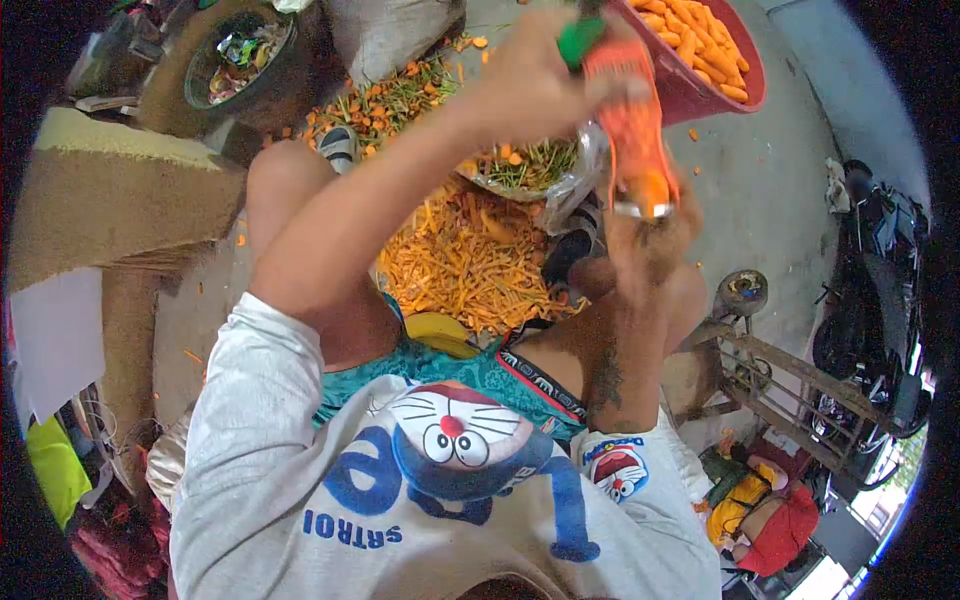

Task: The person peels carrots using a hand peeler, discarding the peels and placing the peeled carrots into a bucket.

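Observation:
Both my hands are up in front of me on an orange-red bottle (630,110) with a green part at its upper end, probably a cap; motion blurs it. My left hand (535,80) is closed around the upper end, near the green part. Around the lower end, where a pale rim and something orange show, my right hand (655,240) is wrapped. Below them, between my legs, lies a heap of orange carrot peelings (470,265). A plastic-lined container (525,170) of green stalks and carrot ends stands just beyond the heap.
A red tub (755,85) full of peeled carrots stands at the upper right. More stalks and carrot tops (385,105) lie on the floor ahead. A dark bin (200,75) of waste is upper left. At the right are a metal-framed cart (790,380) and a motorcycle (870,270).

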Tool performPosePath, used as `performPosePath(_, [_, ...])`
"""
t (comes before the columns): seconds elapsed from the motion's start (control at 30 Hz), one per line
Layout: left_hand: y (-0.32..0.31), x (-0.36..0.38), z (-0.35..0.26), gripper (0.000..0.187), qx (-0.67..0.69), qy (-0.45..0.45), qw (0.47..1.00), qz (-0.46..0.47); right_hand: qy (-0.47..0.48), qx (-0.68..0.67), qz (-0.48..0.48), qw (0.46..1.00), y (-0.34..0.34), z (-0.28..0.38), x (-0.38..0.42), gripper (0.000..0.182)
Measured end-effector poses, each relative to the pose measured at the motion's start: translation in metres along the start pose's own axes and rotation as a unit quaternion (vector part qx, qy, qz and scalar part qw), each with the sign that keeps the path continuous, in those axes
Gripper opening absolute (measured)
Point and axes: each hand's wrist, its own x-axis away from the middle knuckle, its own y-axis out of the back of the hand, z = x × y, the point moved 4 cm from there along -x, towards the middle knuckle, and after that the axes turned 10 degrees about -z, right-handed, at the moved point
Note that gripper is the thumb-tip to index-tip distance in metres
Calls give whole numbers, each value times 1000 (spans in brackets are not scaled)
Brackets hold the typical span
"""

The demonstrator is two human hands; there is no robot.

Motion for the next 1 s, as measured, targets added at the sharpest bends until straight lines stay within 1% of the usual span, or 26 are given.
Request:
performPosePath(0.03, [8,-7,11,39,-33,-5,999,-9,32,15,12,999,2,2,3,47])
performPosePath(0.07, [18,-16,14,39,-34,-4,999,-10,-50,-41,38,997,-12,7,7,49])
performPosePath(0.1, [32,-29,16,28,0,22,999,-48,-129,-98,65,985,-23,9,10,52])
performPosePath(0.13, [42,-36,15,21,34,45,995,-84,-125,-101,66,985,-16,7,4,52])
performPosePath(0.17, [43,-31,19,21,31,127,988,-80,-162,-143,179,960,-11,2,-5,52])
performPosePath(0.2, [33,-18,14,21,32,122,989,-80,-197,-180,290,919,-12,2,-8,53])
performPosePath(0.23, [16,-1,2,30,0,35,996,-83,-195,-180,291,919,-25,6,-1,53])
performPosePath(0.27, [7,9,-6,43,-32,-50,995,-84,-146,-113,155,970,-38,11,8,52])
performPosePath(0.33, [4,2,-13,44,-17,-71,996,-53,-96,-41,12,995,-36,17,12,51])
performPosePath(0.37, [4,2,-16,45,-4,-89,996,-23,-106,-46,45,992,-35,17,16,50])
performPosePath(0.4, [18,-13,-1,45,-37,-79,994,-71,-117,-53,79,989,-34,16,19,49])
performPosePath(0.43, [31,-26,4,31,5,-10,997,-73,-118,-54,81,988,-30,15,16,49])
performPosePath(0.47, [39,-33,8,21,47,58,995,-73,-145,-77,134,977,-29,12,15,49])
performPosePath(0.5, [38,-30,3,21,47,54,995,-71,-168,-100,188,962,-32,11,15,49])
performPosePath(0.53, [34,-22,-3,20,46,94,993,-62,-164,-101,192,962,-35,12,14,49])
performPosePath(0.6, [24,-9,-18,20,47,133,989,-51,-117,-37,66,990,-30,12,9,49])
performPosePath(0.63, [16,-3,-47,20,-26,-126,991,-32,-115,-37,64,991,-41,13,14,49])
performPosePath(0.67, [12,-4,-42,20,-62,-209,974,-63,-99,-42,-17,994,-48,16,19,49])
performPosePath(0.73, [4,-2,-35,21,-147,-363,907,-156,-92,-41,-104,989,-39,15,24,49])
performPosePath(0.77, [22,-17,-12,20,-50,-153,982,-101,-128,-69,20,989,-35,14,22,49])
performPosePath(0.8, [33,-26,2,20,51,61,996,-39,-157,-100,147,971,-32,14,21,48])
performPosePath(0.83, [45,-32,-5,19,12,63,995,-82,-155,-103,148,971,-18,10,11,48])
performPosePath(0.87, [41,-29,-5,19,12,58,995,-80,-190,-149,234,942,-11,2,-1,49])
performPosePath(0.93, [28,-10,-1,38,-3,37,995,-98,-218,-189,321,902,-28,7,2,51])
performPosePath(0.97, [22,0,-2,44,-40,25,995,-92,-157,-112,175,966,-25,6,3,51])
performPosePath(1.0, [16,10,-4,51,-77,12,993,-87,-122,-74,99,985,-32,11,9,51])
